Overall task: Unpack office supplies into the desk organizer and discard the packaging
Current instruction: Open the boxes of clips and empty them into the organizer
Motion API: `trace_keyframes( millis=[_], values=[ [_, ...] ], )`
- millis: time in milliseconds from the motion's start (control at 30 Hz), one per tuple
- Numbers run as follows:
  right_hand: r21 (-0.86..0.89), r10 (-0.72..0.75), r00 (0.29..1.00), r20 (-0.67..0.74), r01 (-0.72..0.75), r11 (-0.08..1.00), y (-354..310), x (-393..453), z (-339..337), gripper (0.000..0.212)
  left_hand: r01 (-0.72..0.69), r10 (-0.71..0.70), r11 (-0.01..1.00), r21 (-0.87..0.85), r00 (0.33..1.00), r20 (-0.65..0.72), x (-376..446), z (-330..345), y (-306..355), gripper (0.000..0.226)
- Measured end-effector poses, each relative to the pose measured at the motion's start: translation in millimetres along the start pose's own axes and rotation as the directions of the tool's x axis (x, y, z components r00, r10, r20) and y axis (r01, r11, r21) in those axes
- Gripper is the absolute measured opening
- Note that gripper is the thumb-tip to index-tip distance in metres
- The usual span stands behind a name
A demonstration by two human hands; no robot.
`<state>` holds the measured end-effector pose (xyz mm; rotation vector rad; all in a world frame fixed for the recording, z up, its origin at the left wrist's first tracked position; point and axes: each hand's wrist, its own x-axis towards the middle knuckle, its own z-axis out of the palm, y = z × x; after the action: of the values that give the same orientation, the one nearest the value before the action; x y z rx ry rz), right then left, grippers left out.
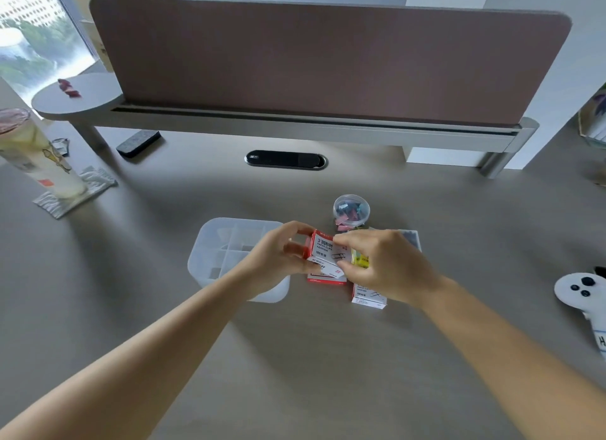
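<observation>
I hold a small red and white paper clip box above the desk between both hands. My left hand grips its left end with curled fingers. My right hand pinches its right side and top edge. Under it on the desk lie two more boxes of the same kind, one mostly hidden and one nearer me. A yellow pack peeks out beside my right hand. The translucent white desk organizer, with several compartments, stands just left of the boxes, partly behind my left hand.
A clear round tub of coloured binder clips stands behind the boxes. A tall drink cup on a coaster is at far left. A white game controller lies at far right. A raised shelf with a brown partition spans the back.
</observation>
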<state>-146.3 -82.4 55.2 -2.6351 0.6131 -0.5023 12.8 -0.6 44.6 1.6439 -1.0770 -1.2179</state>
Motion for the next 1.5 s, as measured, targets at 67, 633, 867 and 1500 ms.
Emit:
trace_keyframes(
  millis=[67,633,867,1500],
  values=[
    [-0.015,0.012,1.000,0.016,-0.011,1.000,-4,4,1,0.031,0.006,-0.006,1.000,-0.015,1.000,0.000,-3,-3,2,0.039],
    [0.055,-0.071,0.995,-0.067,0.074,0.996,-23,44,33,0.032,-0.157,0.161,0.987,0.034,0.978,-0.133,0,-50,-19,0.042],
    [0.212,-0.097,0.983,-0.157,0.130,0.969,-27,43,56,0.032,-0.356,0.350,0.934,-0.002,0.918,-0.185,-9,-58,-49,0.040],
    [0.313,-0.104,0.964,-0.246,0.180,0.933,-96,9,115,0.022,-0.470,0.501,0.866,0.173,0.822,-0.272,-88,-74,-103,0.034]
  ],
)
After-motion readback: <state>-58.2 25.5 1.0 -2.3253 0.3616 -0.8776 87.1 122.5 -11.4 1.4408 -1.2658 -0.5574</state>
